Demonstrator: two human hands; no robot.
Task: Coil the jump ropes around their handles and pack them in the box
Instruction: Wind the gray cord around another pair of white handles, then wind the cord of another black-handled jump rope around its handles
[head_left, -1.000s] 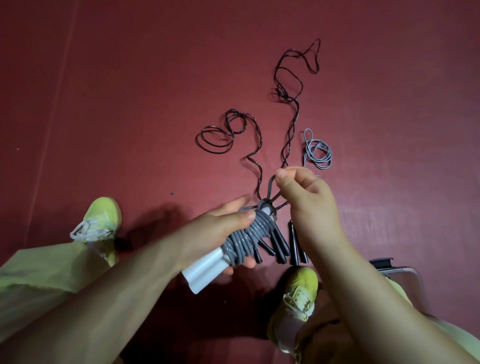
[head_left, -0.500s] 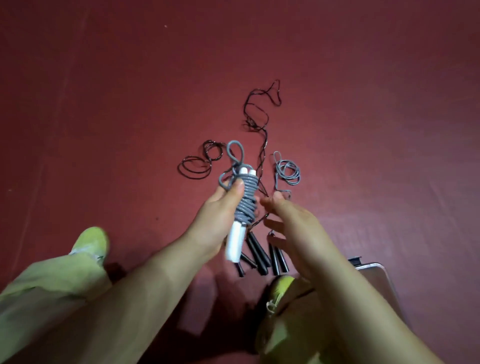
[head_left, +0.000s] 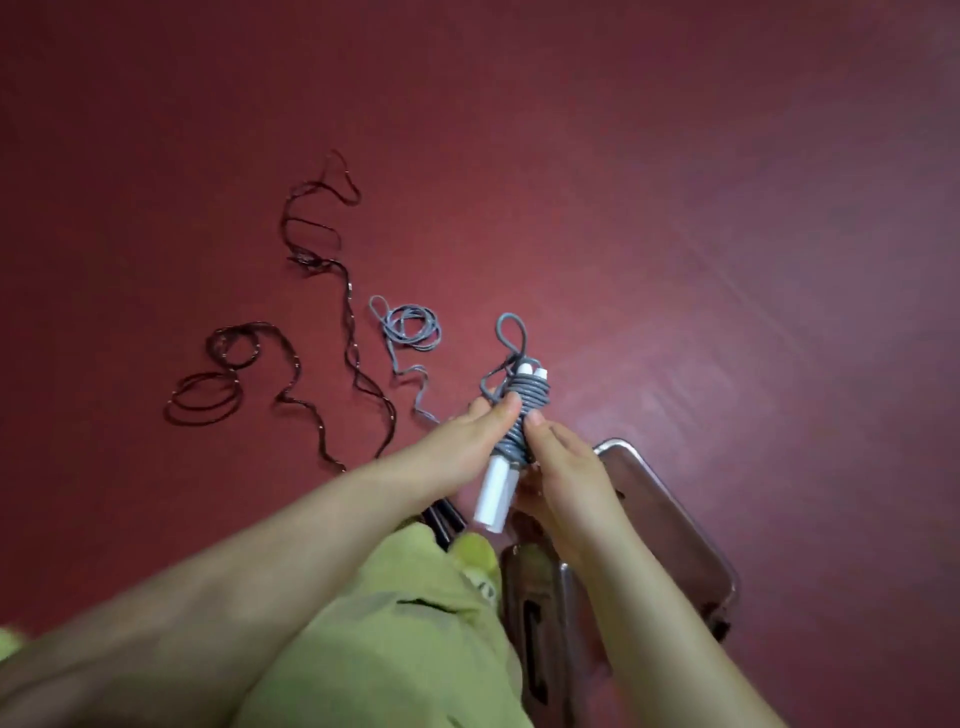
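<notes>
A grey jump rope (head_left: 524, 410) is coiled tight around its two white handles (head_left: 493, 493), with a small loop sticking up at the top. My left hand (head_left: 467, 441) grips the bundle from the left, thumb on the coils. My right hand (head_left: 561, 467) holds it from the right, thumb pressed on the coils. The bundle hangs above the near-left corner of the clear plastic box (head_left: 691, 530) on the floor. Loose black ropes (head_left: 332, 332) and a loose grey rope (head_left: 410, 332) lie on the floor to the left. Black handles (head_left: 441, 519) peek out under my left forearm.
The floor is dark red. My knee in yellow-green trousers (head_left: 405, 623) and a yellow-green shoe (head_left: 472, 556) sit just below the hands, next to the box's left side.
The view swung right, bringing the box into sight. My right hand, open half a second ago, now holds the coiled grey bundle together with my left, and the bundle sits over the box's corner.
</notes>
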